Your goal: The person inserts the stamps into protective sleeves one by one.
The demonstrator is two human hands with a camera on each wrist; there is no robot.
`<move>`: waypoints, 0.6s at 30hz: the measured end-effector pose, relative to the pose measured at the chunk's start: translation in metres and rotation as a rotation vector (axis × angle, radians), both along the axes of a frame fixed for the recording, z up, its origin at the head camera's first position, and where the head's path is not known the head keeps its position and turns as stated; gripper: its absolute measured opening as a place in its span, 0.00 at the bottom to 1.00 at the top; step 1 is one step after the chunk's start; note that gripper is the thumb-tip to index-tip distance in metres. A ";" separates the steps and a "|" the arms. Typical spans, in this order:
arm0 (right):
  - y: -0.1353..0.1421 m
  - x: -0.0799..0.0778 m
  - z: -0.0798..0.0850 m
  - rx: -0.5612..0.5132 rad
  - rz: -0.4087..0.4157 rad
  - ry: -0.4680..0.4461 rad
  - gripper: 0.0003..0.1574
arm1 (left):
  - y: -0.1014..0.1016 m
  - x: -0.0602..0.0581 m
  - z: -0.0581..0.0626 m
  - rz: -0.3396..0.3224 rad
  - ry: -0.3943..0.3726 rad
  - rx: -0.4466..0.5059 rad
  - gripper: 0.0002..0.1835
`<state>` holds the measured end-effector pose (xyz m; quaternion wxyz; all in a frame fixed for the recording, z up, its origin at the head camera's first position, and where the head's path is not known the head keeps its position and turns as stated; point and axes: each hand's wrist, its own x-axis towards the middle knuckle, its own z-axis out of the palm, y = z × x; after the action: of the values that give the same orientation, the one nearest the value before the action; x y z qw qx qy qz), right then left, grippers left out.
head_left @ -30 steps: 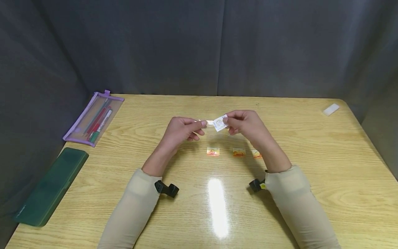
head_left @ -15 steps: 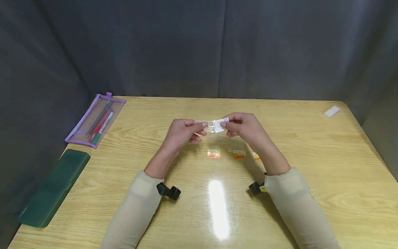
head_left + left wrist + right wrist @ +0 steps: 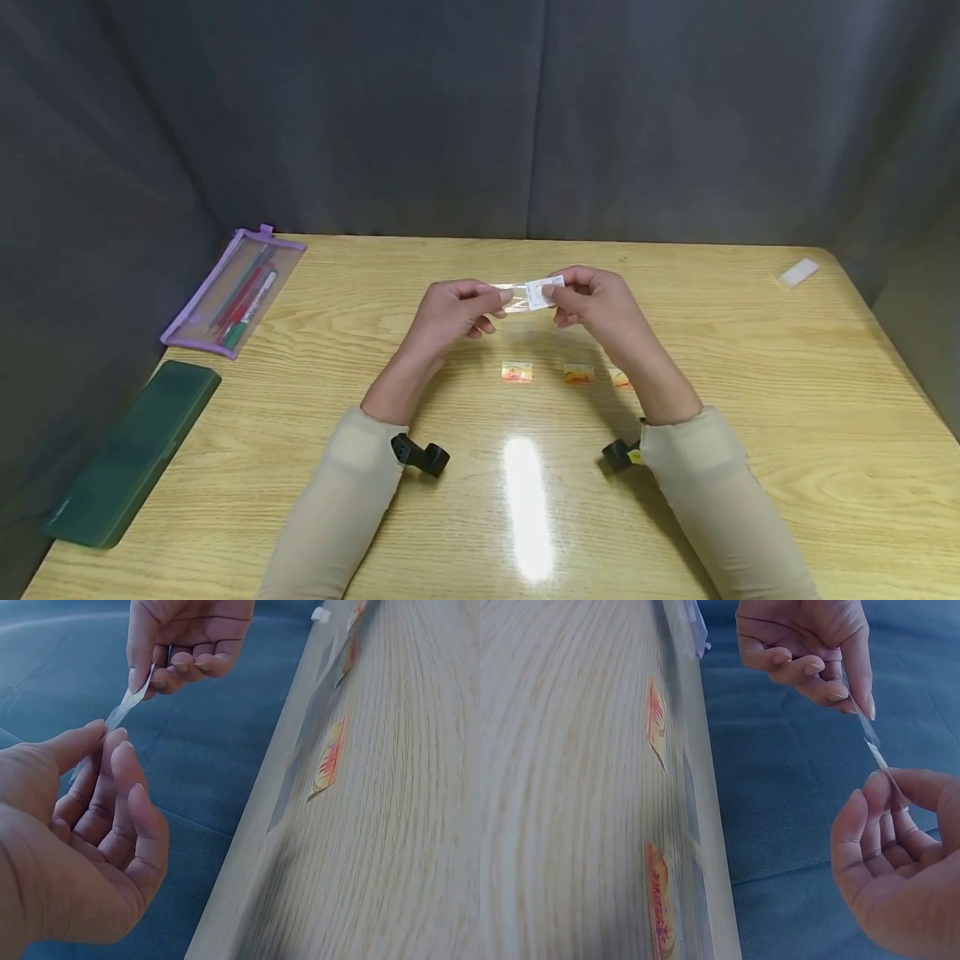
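Between thumb and fingers, my left hand (image 3: 461, 307) pinches a small clear plastic sleeve (image 3: 516, 298), which glints above the table. My right hand (image 3: 596, 298) pinches a small white printed card (image 3: 540, 293) by its right end. The card's left edge meets the sleeve's right end, and both are held up in line, as the left wrist view also shows with the card (image 3: 136, 696) beyond the sleeve (image 3: 114, 718). Below the hands lie small orange and yellow cards: one on the left (image 3: 517, 372), one in the middle (image 3: 579, 374) and one partly hidden by the right wrist (image 3: 619, 378).
A purple-edged mesh pouch (image 3: 234, 292) with pens lies at the far left. In front of it is a dark green case (image 3: 135, 454). A white eraser-like block (image 3: 798, 272) lies at the back right. Flat clear sleeves (image 3: 300, 750) lie behind the orange cards.
Both hands have shifted slightly right and the left hand a little up. The sleeve and card have turned from slanted to nearly in line, end to end. The cards on the table stay put.
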<state>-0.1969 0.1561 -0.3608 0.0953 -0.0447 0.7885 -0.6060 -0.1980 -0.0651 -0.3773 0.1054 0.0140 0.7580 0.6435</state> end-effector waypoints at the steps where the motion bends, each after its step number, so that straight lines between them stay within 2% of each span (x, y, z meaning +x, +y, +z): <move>1: 0.000 0.000 -0.001 -0.005 -0.002 -0.003 0.17 | 0.000 0.000 0.000 -0.005 0.000 -0.003 0.15; 5: 0.001 0.000 -0.001 -0.025 0.003 -0.015 0.18 | 0.000 -0.002 -0.002 -0.018 -0.001 -0.018 0.18; 12: 0.005 -0.002 -0.004 -0.067 0.020 -0.054 0.19 | 0.001 -0.002 -0.005 -0.037 -0.024 -0.016 0.15; 18: 0.004 -0.002 -0.006 -0.075 -0.003 -0.040 0.18 | 0.001 -0.002 -0.005 -0.050 -0.034 0.008 0.14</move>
<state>-0.1990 0.1602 -0.3667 0.1086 -0.0351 0.7631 -0.6362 -0.1995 -0.0645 -0.3820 0.1345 0.0224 0.7528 0.6439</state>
